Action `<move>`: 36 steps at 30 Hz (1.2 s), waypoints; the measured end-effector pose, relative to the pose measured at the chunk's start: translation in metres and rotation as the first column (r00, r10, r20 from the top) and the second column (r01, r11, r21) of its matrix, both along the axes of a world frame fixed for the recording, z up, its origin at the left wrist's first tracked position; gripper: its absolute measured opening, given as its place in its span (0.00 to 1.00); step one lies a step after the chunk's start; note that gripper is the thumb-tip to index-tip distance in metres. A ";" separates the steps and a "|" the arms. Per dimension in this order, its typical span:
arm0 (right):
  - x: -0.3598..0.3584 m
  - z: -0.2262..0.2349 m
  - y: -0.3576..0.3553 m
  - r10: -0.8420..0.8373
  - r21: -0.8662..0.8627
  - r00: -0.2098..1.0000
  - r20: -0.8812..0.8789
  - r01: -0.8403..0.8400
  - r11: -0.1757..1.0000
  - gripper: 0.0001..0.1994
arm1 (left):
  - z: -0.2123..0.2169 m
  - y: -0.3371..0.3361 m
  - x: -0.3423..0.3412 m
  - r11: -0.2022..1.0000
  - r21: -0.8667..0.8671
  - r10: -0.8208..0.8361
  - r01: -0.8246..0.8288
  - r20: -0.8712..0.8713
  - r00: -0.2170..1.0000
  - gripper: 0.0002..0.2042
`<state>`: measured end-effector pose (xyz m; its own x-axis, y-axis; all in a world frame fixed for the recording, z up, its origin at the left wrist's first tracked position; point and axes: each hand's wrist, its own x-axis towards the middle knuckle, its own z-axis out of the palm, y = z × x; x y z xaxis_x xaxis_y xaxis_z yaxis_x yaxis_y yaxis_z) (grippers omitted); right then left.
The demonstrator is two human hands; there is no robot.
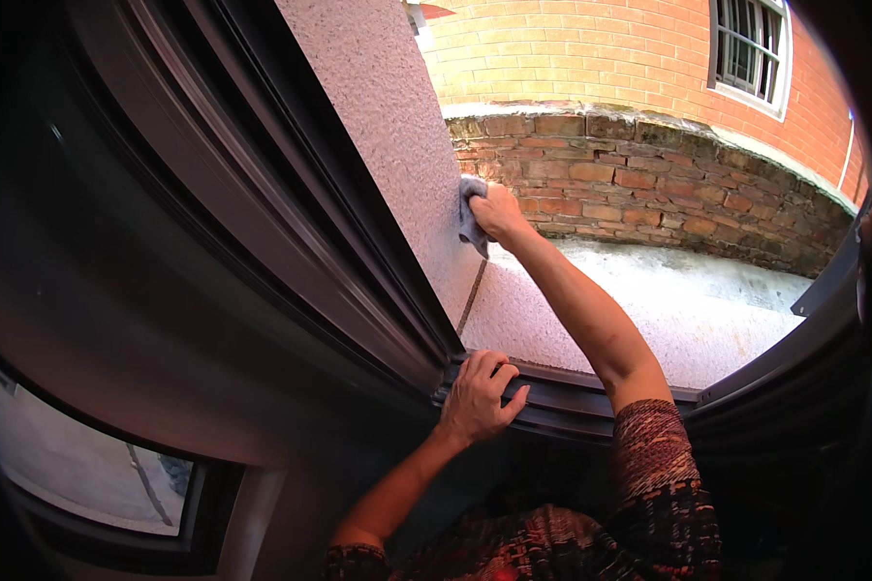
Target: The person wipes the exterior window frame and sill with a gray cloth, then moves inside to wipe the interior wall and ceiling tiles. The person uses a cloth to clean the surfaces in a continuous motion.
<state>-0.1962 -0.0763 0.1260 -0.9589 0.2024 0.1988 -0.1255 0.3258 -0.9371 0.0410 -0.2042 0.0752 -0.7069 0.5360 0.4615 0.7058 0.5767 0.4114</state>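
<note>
While the left grip point(477, 395) rests released, fingers bent, on the lower-left corner of the dark window frame point(567, 395), the right grip point(495, 211) clenches a crumpled grey cloth point(469, 221) at the far edge of the speckled side reveal point(378, 107), above the outer sill point(518, 315).

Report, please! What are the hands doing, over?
Right hand gripping gray cloth at speckled wall's edge. Left hand on dark frame. Nothing seen blocking cloth.

left hand point(475, 397) on frame point(567, 395) | cloth point(471, 211) in right hand point(499, 211) | wall point(639, 179) behind ledge point(702, 334)
</note>
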 end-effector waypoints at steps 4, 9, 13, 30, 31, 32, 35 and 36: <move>0.034 0.080 0.005 0.060 -0.268 0.938 -0.342 -0.159 0.950 0.14 | 0.001 0.000 0.001 1.000 -0.014 0.007 -0.006 0.004 1.000 0.11; 0.109 0.211 -0.050 0.099 -0.001 0.355 -0.930 -0.270 0.963 0.19 | -0.002 -0.001 0.003 0.999 0.001 0.033 -0.033 -0.037 0.999 0.10; 0.088 0.161 -0.062 0.147 0.032 0.387 -0.910 -0.287 0.957 0.15 | -0.001 0.003 0.002 1.000 0.007 0.008 -0.007 -0.050 0.999 0.10; 0.118 -0.102 -0.023 0.378 0.609 0.925 -0.037 -0.279 0.742 0.22 | -0.001 -0.001 0.000 0.999 0.039 0.000 0.004 -0.093 0.996 0.10; 0.112 -0.104 -0.019 0.412 0.703 0.911 -0.028 -0.275 0.656 0.20 | -0.001 -0.001 0.001 0.999 0.044 0.006 -0.002 -0.088 0.996 0.10; 0.099 -0.102 -0.013 0.426 0.841 0.905 0.001 -0.231 0.489 0.15 | 0.000 -0.001 0.001 0.999 0.050 0.012 -0.007 -0.084 0.996 0.09; 0.057 -0.083 0.016 0.045 0.783 0.999 0.013 -0.038 0.621 0.10 | 0.000 0.002 0.000 0.998 0.054 0.014 -0.011 -0.056 0.998 0.09; 0.043 -0.076 0.023 -0.227 0.545 0.974 0.012 0.184 0.818 0.12 | 0.001 0.004 0.000 0.998 0.056 0.003 0.000 -0.052 0.999 0.09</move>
